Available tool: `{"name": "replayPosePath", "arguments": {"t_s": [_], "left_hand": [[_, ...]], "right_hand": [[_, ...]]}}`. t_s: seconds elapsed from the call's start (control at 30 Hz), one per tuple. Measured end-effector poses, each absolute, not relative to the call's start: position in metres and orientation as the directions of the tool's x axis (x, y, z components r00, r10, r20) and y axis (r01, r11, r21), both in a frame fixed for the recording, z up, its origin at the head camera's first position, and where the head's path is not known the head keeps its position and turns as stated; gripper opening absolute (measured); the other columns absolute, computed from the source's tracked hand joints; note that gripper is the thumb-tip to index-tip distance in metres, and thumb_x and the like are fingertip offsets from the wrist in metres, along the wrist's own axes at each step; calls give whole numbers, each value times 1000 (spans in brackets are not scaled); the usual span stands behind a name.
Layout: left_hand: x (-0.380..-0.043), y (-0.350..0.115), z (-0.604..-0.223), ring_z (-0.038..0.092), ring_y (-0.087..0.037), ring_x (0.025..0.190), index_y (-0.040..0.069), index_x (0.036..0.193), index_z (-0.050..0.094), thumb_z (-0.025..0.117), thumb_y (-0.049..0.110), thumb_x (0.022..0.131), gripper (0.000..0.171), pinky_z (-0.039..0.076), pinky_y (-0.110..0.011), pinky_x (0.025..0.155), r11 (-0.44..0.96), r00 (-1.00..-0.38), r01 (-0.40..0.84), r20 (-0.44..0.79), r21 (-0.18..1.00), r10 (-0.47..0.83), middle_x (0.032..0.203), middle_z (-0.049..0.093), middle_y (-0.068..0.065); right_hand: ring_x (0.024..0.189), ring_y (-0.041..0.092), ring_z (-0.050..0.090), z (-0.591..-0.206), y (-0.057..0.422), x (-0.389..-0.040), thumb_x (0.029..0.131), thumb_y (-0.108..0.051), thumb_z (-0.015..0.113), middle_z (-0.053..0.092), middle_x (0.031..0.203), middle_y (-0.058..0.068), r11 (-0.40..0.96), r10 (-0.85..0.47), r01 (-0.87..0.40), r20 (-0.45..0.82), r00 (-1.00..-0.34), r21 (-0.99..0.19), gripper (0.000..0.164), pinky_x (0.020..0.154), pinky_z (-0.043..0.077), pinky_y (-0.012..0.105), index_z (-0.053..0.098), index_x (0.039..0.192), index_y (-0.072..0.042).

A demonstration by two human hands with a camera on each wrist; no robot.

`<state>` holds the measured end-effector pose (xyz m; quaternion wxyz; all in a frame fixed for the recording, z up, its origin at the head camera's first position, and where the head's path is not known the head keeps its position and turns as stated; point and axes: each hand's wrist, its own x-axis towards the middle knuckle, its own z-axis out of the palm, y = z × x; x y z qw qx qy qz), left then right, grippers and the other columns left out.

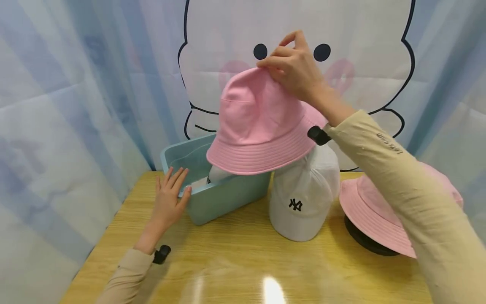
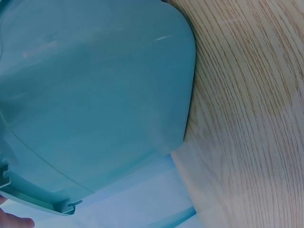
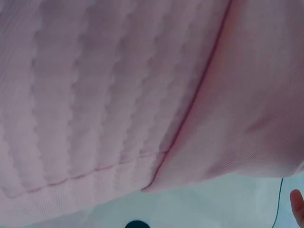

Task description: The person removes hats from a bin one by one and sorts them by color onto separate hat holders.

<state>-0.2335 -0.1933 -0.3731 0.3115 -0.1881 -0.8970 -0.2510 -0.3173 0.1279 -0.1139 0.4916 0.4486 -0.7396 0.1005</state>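
Pink bucket hat (image 1: pixel 262 122) hangs brim-down, pinched by the right hand (image 1: pixel 294 69); the straight-fingered left hand (image 1: pixel 168 204) likely steadies the teal bin (image 1: pixel 228 198).

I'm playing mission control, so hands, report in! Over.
Right hand pinching pink bucket hat by crown. Left hand touching blue bin. Hat, raised, partly hides bin and white cap in head view.

The head camera looks forward and down over the table (image 1: pixel 224 257), with the curtain (image 1: pixel 76 105) across its 12 o'clock. The left wrist camera faces the bin (image 1: pixel 231 198) from very near, table at 3 o'clock. The right wrist camera sits almost against the raised hat (image 1: pixel 262 122), curtain at 6 o'clock. Head and left wrist share bin and table; head and right wrist, hat and curtain.
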Motion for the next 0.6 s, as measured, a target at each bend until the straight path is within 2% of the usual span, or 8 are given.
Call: {"name": "replayPosePath", "arguments": {"t_s": [0.1, 0.2, 0.33, 0.4, 0.43, 0.53, 0.6], "left_hand": [[-233, -194, -373, 24, -39, 132, 11, 134, 42, 43, 32, 92, 47, 6, -65, 103, 803, -734, 495, 654, 331, 183, 135, 43, -16], [-233, -196, -372, 24, -39, 132, 10, 134, 42, 43, 32, 92, 47, 7, -66, 102, 803, -732, 498, 655, 327, 187, 135, 43, -17], [-230, -198, -371, 24, -39, 132, 10, 133, 42, 43, 31, 92, 46, 7, -66, 102, 805, -737, 491, 652, 332, 180, 134, 43, -17], [-228, -199, -371, 24, -40, 132, 9, 133, 42, 43, 31, 92, 46, 8, -67, 101, 807, -737, 487, 653, 334, 174, 134, 44, -17], [-228, -200, -371, 24, -40, 132, 9, 133, 42, 43, 31, 92, 46, 8, -67, 101, 809, -738, 484, 652, 334, 172, 134, 44, -17], [-228, -200, -371, 25, -40, 131, 10, 133, 43, 43, 32, 92, 47, 9, -67, 101, 814, -735, 482, 655, 325, 174, 134, 44, -17], [-228, -200, -372, 26, -40, 131, 10, 133, 43, 43, 33, 92, 47, 9, -67, 101, 816, -731, 485, 658, 315, 181, 134, 44, -17]], "right_hand": [[94, 41, 42, -107, 153, -303, 86, -3, 52, 66, 76, 14, 588, -558, -755, 822, -118, 291, 21, 74, 38, 40, 72, 88, -7], [98, 41, 42, -101, 179, -289, 86, -3, 54, 65, 75, 15, 609, -533, -746, 836, -134, 269, 19, 73, 37, 39, 72, 87, -7], [98, 39, 42, -96, 214, -275, 83, 0, 57, 65, 76, 19, 625, -508, -736, 852, -129, 261, 15, 82, 33, 33, 71, 83, -3], [98, 28, 44, -95, 233, -268, 81, 2, 59, 64, 75, 21, 638, -497, -725, 858, -130, 260, 12, 85, 31, 29, 71, 82, -1], [100, 23, 44, -95, 242, -265, 80, 3, 60, 64, 75, 21, 649, -489, -719, 861, -141, 251, 12, 87, 30, 27, 71, 81, 0], [101, 23, 44, -98, 271, -253, 81, -2, 60, 63, 75, 24, 702, -474, -670, 860, -190, 239, 11, 90, 29, 26, 70, 82, 2], [103, 29, 45, -101, 290, -244, 86, -10, 57, 61, 77, 26, 751, -456, -621, 857, -243, 223, 19, 94, 27, 28, 69, 84, 3]]}}
